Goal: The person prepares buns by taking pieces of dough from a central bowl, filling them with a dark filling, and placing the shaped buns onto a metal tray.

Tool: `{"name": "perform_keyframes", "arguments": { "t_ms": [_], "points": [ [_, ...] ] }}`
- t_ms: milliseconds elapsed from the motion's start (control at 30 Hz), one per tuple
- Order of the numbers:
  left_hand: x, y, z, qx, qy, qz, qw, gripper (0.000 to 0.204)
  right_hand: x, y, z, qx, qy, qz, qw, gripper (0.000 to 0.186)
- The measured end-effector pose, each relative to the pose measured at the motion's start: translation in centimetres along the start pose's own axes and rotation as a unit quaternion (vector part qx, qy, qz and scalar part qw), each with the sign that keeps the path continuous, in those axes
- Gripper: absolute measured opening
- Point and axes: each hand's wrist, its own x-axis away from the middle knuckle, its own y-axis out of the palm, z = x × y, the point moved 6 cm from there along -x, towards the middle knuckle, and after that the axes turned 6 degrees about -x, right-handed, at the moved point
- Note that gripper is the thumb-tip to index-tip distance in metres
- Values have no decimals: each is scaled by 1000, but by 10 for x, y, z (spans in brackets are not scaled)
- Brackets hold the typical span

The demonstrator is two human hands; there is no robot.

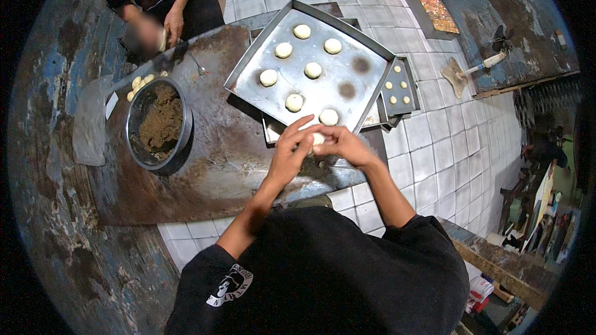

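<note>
My left hand (293,152) and my right hand (338,146) meet just below the near corner of a large metal tray (335,65), their fingers curled around a pale dough ball (316,140). Several round dough balls (313,70) sit spaced out on the tray, beside two dark round stains on its right. To the left, on the worn work table (223,174), stands a steel bowl (185,146) of brown lumpy mixture (160,118), with several small dough pieces (136,84) behind it. A spoon (202,69) lies near the bowl.
More trays lie stacked under the large one, including a smaller tray (398,105) with dough balls. Another person's hand (174,28) works at the upper left. A clear plastic sheet (90,130) lies at the table's left. A floor brush (457,79) and a tin (428,15) are at right.
</note>
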Motion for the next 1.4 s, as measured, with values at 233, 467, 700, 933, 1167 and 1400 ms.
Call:
{"name": "perform_keyframes", "arguments": {
  "t_ms": [233, 467, 700, 933, 1167, 1400],
  "points": [
    [50, -77, -59, 35, -130, 212, 968, 29, -54, -154, 44, 560, -99, 336, 751, 54],
    [147, -120, -96, 74, -261, 389, 880, 21, -101, -196, -10, 546, -99, 449, 700, 54],
    [151, -106, -101, 74, -253, 393, 881, 19, -155, -216, 57, 546, 29, 414, 728, 79],
    [156, -111, -118, 76, -236, 370, 895, 23, -116, -141, 4, 532, -176, 438, 703, 76],
    [93, -93, -160, 77, -197, 304, 929, 23, -97, 5, 95, 655, -80, 90, 746, 32],
    [24, -86, -183, -7, -109, 216, 970, 18, -68, 5, -8, 602, -109, 190, 768, 21]
  ]
}}
